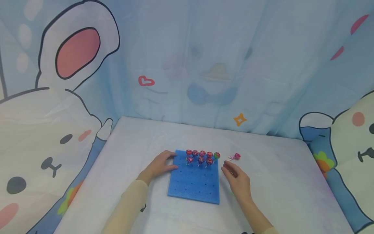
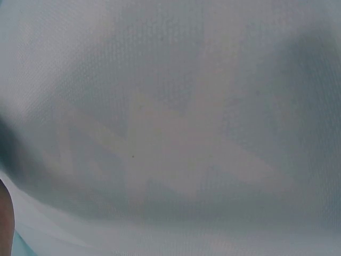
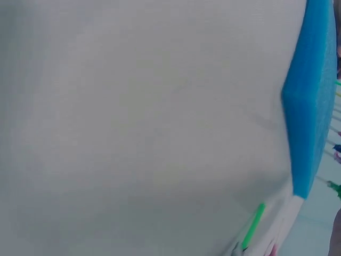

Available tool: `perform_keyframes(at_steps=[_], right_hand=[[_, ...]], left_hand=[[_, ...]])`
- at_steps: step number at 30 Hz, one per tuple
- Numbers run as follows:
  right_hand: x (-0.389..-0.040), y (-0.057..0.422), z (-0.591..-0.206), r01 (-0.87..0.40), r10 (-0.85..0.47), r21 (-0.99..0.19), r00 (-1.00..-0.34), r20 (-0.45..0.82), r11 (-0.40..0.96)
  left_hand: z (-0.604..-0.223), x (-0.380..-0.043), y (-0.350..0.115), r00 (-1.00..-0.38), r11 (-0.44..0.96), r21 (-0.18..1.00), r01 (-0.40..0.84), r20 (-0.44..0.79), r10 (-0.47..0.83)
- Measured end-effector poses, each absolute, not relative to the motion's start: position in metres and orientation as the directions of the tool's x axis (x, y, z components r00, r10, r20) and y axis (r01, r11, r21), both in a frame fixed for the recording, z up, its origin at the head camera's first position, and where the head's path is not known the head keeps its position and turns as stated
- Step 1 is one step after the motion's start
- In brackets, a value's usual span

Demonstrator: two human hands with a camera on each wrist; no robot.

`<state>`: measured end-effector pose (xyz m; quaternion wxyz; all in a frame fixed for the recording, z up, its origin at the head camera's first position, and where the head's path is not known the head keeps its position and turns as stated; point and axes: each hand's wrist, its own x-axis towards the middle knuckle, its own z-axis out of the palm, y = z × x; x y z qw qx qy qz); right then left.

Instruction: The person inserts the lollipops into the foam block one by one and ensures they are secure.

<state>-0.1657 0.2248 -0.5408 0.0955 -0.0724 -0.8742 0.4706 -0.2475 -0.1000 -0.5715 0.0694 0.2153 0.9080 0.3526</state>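
Observation:
A blue foam board (image 1: pixel 193 188) dotted with small holes lies flat on the table. Several wrapped lollipops (image 1: pixel 202 153) stand upright in its far part in two rows, one with a green wrapper at the right end. My left hand (image 1: pixel 159 165) rests at the board's left edge, thumb and fingers spread along it. To the right of the board, my right hand (image 1: pixel 238 180) hovers with fingers bent loosely and nothing seen between them. Just past its fingertips lies a pink lollipop (image 1: pixel 237 156) on the cloth. A green stick (image 3: pixel 253 226) shows low in the right wrist view.
White cloth covers the table (image 1: pixel 277 182). Behind it hangs a light blue printed curtain (image 1: pixel 181 65), with cartoon figures on both sides. Mostly pale cloth fills the left wrist view, with a sliver of hand at its lower left.

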Motion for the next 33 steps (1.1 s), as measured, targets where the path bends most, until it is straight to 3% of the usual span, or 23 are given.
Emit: perform_keyframes(at_steps=[11,19,24,33], right_hand=[[-0.129,0.267,-0.534,0.157,0.272,-0.790,-0.962,0.013,0.593],[-0.113,0.289,-0.537,0.092,0.205,-0.644,-0.973,0.102,0.760],[-0.107,0.297,-0.540,0.180,0.215,-0.628,-0.976,-0.022,0.757],[-0.103,0.310,-0.548,0.217,0.175,-0.579,-0.976,-0.129,0.786]], left_hand=[[-0.571,-0.246,-0.100,-0.897,0.659,0.671,0.341,0.022,0.442],[-0.569,-0.246,-0.099,-0.900,0.666,0.666,0.335,0.017,0.436],[-0.569,-0.246,-0.099,-0.902,0.672,0.664,0.328,0.010,0.431],[-0.571,-0.247,-0.098,-0.903,0.675,0.663,0.324,0.004,0.429]])
